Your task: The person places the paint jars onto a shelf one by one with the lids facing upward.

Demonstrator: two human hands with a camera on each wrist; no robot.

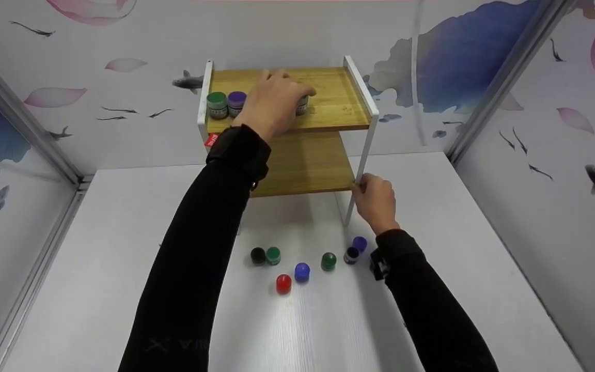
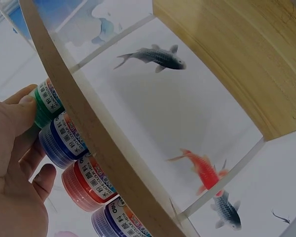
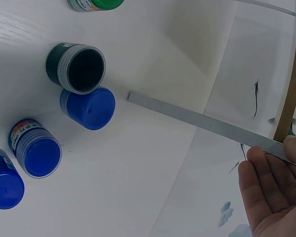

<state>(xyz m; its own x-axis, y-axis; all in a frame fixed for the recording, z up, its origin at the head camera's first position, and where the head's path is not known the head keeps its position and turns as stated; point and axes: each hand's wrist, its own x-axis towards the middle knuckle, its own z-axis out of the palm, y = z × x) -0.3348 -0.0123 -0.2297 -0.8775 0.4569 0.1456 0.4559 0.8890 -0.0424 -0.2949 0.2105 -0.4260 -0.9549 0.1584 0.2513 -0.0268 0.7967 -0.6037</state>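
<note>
A two-tier wooden shelf [image 1: 323, 98] with a white metal frame stands at the back of the table. My left hand [image 1: 272, 106] reaches over its upper board. In the left wrist view, the thumb and fingers of that hand pinch a green paint jar [image 2: 48, 103] at the end of a row. A blue jar [image 2: 63, 140], a red jar [image 2: 89, 182] and a purple-blue jar [image 2: 119, 219] follow along the board's edge. My right hand [image 1: 377, 201] grips the shelf's white front leg [image 3: 202, 120] on the right, beside the lower board.
Below the shelf, several paint jars stand on the white table [image 1: 137, 248]: a black jar [image 1: 258, 256], green jars, a red jar [image 1: 283, 283], a blue jar [image 1: 302, 272]. A dark jar [image 3: 81, 68] touches a blue-capped jar [image 3: 91, 108]. Patterned walls enclose the table.
</note>
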